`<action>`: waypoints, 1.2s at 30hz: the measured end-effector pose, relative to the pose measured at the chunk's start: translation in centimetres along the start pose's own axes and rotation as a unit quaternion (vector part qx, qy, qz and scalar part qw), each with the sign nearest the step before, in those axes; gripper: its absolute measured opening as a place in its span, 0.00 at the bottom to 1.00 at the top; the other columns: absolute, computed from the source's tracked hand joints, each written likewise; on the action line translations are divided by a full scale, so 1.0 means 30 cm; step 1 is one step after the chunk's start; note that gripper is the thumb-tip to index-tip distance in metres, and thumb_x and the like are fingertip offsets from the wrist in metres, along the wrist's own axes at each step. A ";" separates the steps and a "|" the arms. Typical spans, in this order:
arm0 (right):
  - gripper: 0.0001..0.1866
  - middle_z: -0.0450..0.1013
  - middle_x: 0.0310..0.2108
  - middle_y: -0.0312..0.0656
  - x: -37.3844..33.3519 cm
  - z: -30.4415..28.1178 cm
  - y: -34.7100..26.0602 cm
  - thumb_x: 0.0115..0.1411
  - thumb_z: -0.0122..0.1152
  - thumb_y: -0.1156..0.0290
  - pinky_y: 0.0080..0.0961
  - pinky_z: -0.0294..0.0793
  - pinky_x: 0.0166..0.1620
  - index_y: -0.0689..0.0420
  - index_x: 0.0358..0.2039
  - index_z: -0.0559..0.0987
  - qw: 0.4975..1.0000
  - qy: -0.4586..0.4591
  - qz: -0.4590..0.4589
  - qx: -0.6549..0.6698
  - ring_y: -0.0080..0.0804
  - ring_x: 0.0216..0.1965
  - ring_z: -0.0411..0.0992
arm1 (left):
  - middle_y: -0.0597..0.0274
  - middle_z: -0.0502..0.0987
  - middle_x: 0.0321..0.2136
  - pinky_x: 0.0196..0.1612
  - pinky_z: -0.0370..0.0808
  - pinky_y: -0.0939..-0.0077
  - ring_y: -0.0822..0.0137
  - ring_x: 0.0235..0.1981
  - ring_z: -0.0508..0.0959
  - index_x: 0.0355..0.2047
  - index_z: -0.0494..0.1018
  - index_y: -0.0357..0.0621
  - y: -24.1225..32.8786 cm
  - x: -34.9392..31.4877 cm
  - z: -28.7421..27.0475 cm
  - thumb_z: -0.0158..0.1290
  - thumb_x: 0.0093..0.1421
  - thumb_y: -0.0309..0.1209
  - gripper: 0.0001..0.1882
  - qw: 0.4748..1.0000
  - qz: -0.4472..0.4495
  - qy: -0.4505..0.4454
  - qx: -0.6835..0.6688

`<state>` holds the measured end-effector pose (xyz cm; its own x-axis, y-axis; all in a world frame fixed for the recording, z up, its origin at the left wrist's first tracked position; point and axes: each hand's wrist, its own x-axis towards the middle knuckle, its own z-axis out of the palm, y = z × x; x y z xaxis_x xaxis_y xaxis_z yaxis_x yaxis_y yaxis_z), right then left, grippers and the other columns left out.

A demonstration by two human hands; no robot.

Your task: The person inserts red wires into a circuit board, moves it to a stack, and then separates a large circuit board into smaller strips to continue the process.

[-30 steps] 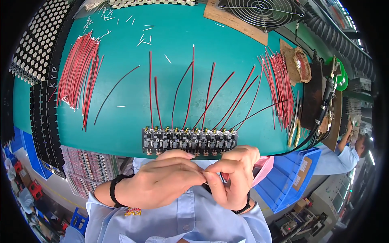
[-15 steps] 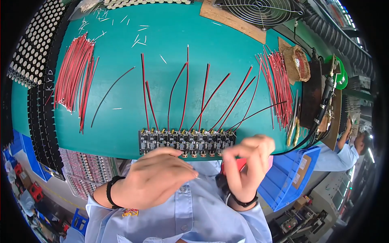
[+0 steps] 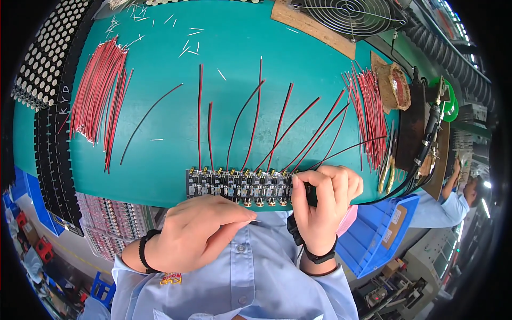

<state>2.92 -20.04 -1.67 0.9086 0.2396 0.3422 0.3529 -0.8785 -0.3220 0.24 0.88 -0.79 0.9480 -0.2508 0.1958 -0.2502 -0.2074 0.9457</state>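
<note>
A row of joined circuit boards (image 3: 242, 184) lies along the near edge of the green mat, with red-and-black wires (image 3: 286, 114) fanning away from its far side. My right hand (image 3: 326, 208) is closed on the right end of this strip, hiding its last boards. Just in front of the strip, my left hand (image 3: 200, 232) makes a pinch, with the tip of a thin white piece (image 3: 257, 221) poking out between thumb and forefinger. The back of that hand covers some of the strip's lower left edge.
A bundle of red wires (image 3: 98, 90) lies on the left and another (image 3: 372, 117) on the right. White slivers (image 3: 189, 49) are scattered at the back. A fan (image 3: 349, 16), tweezers (image 3: 392, 154) and a soldering iron with its cable (image 3: 429, 125) sit on the right. A blue bin (image 3: 368, 240) stands below.
My right hand has come down and left onto the strip's right end. The strip and its wires sit slightly farther right. My left hand's fingers have tipped into a clearer pinch.
</note>
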 end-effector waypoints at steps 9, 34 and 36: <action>0.11 0.66 0.30 0.33 0.001 0.000 -0.008 0.44 0.69 0.72 0.32 0.55 0.44 0.50 0.27 0.76 1.000 -0.006 -0.011 -0.022 0.35 0.37 0.63 | 0.56 0.79 0.27 0.24 0.74 0.73 0.61 0.23 0.79 0.36 0.74 0.37 0.004 0.003 0.000 0.58 0.52 0.16 0.11 1.000 -0.002 -0.005 0.001; 0.10 0.66 0.28 0.34 0.009 -0.022 -0.037 0.41 0.69 0.74 0.32 0.56 0.41 0.52 0.25 0.76 0.999 0.009 0.001 0.040 0.36 0.34 0.63 | 0.53 0.82 0.31 0.35 0.79 0.74 0.62 0.33 0.83 0.36 0.71 0.35 0.003 -0.005 -0.015 0.59 0.53 0.16 0.12 0.999 -0.034 -0.015 0.015; 0.10 0.66 0.28 0.34 0.009 -0.016 -0.038 0.42 0.69 0.74 0.32 0.56 0.41 0.52 0.25 0.76 1.000 0.005 0.001 0.030 0.36 0.35 0.63 | 0.53 0.82 0.31 0.35 0.79 0.74 0.62 0.33 0.83 0.36 0.71 0.35 0.002 -0.005 -0.017 0.59 0.53 0.15 0.12 0.999 -0.034 -0.016 0.017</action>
<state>2.64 -19.17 -0.80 0.9074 0.2337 0.3494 0.3639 -0.8527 -0.3747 0.20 1.39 -0.63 0.9566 -0.2644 0.1226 -0.1922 -0.2560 0.9474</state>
